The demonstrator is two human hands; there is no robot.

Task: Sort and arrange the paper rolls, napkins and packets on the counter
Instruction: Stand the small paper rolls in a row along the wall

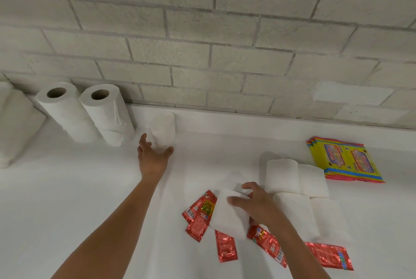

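Fingers (144, 141) of the left hand (153, 157) are spread wide and laid vs. a small white roll (161, 131) standing near the back of the counter (67, 200); thumb at its right base, nothing clamped. Fingers (234, 200) of the right hand (256, 204) are curled round another white roll (229, 213), which is gripped over a scatter of red packets (200, 215) at front centre. Four more small rolls (297, 193) are grouped just right of that hand, touching one another. A stack of yellow packets (346, 159) is set farther right & back, apart from the rolls. Two tall paper towel rolls (90, 112) are stood side by side at back left, vs. the brick wall (225, 31), w/ a further roll (13, 125) partly cut off at the left edge.
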